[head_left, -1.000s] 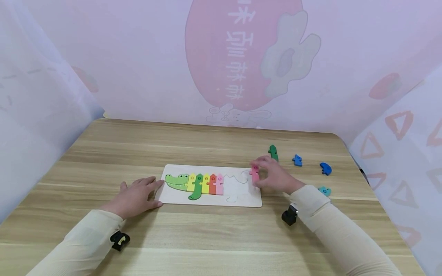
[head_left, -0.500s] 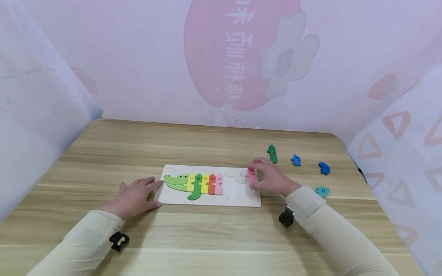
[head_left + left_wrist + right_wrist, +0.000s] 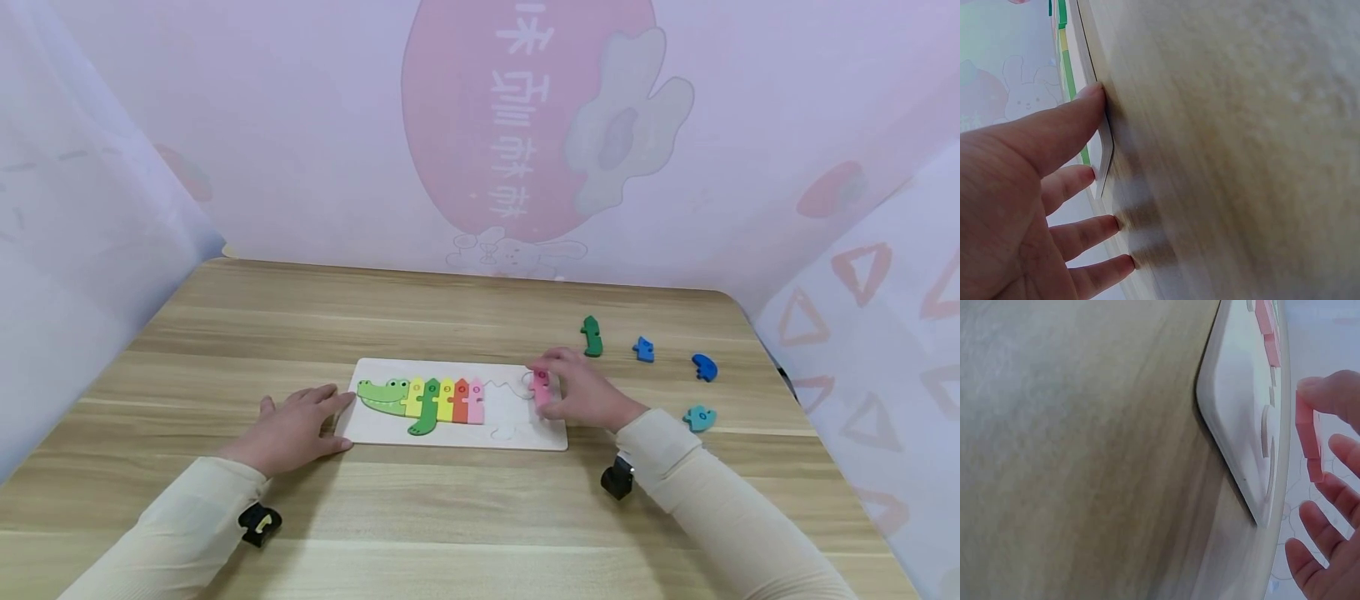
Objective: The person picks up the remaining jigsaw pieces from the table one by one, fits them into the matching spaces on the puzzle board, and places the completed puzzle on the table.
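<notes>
A white puzzle board (image 3: 450, 437) lies mid-table. In its left half sit a green crocodile head (image 3: 384, 395) and a row of numbered pieces: yellow, green, yellow, red and light pink (image 3: 476, 402). My left hand (image 3: 292, 429) rests at the board's left end, thumb (image 3: 1066, 131) and index fingertip touching its edge, the other fingers spread on the table. Above the board's right end, my right hand (image 3: 588, 392) pinches a deep pink puzzle piece (image 3: 540, 388) between thumb and fingers. The right wrist view shows this piece (image 3: 1307, 425) raised off the board, over its outlined recess.
Loose pieces lie to the right of the board: a long green piece (image 3: 592, 337), a small blue piece (image 3: 643, 349), a curved dark blue piece (image 3: 704, 367) and a turquoise piece (image 3: 700, 418). A printed curtain (image 3: 337, 167) hangs behind the wooden table (image 3: 375, 517).
My right hand has moved a little left with the deep pink piece, farther in over the board, uncovering more of the green and turquoise pieces. The left hand has stayed put.
</notes>
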`<state>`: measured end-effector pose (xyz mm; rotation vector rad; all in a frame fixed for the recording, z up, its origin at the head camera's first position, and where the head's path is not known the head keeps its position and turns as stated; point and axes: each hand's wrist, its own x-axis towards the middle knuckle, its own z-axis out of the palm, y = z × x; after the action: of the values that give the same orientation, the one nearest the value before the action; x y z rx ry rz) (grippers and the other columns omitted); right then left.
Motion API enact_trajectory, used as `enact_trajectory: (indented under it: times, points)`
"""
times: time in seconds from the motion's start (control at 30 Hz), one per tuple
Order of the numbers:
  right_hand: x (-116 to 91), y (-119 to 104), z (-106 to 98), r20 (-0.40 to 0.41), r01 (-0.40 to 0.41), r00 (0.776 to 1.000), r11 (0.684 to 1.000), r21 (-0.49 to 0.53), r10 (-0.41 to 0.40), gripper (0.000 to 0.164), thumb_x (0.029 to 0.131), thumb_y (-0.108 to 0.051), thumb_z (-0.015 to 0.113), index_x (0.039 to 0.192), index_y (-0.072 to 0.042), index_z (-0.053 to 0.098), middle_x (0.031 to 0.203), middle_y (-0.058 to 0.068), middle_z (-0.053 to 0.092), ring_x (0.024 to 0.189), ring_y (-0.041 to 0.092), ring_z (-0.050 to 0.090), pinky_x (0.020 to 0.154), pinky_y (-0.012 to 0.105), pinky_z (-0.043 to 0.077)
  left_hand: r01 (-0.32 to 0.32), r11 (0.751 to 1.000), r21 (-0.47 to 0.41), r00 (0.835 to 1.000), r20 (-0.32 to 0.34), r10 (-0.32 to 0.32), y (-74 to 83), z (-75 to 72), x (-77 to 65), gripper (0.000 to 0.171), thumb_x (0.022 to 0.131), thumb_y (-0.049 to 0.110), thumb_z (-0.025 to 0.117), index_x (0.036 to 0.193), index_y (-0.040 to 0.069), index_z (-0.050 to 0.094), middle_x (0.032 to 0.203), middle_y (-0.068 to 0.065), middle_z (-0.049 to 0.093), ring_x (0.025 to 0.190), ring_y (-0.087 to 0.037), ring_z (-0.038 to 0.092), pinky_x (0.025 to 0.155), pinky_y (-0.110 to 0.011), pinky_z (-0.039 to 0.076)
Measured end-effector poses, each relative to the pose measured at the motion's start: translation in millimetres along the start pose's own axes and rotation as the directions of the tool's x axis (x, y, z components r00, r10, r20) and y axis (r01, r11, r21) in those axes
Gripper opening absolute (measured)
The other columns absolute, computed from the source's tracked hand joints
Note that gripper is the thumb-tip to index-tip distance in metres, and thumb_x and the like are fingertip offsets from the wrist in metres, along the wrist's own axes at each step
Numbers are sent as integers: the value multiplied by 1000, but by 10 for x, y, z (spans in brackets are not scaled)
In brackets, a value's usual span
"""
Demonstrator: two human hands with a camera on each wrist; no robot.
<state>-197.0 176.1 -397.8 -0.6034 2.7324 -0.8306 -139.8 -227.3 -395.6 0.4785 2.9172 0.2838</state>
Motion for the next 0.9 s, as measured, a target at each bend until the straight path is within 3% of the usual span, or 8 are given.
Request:
enact_trajectory:
  times: [0.47,0.9]
  points:
    - [-1,-47,60,15,14,1000,998,55,-14,63,77,-16,80,135,-14,57,143,10,42,130,32,37,105,52,39,2,1000,-12,1000,-2,-2,9,-1,-10,69,83,42,72,140,9,51,140,-29,44,124,-54,41,87,-86,19]
    - [12,-114,62,29,18,999,999,45,-19,63,78,-18,80,136,-13,56,144,11,41,131,32,37,105,50,40,2,1000,-17,1000,1,-2,10,4,-7,68,84,41,72,140,9,50,140,-30,44,125,-54,41,87,-85,20]
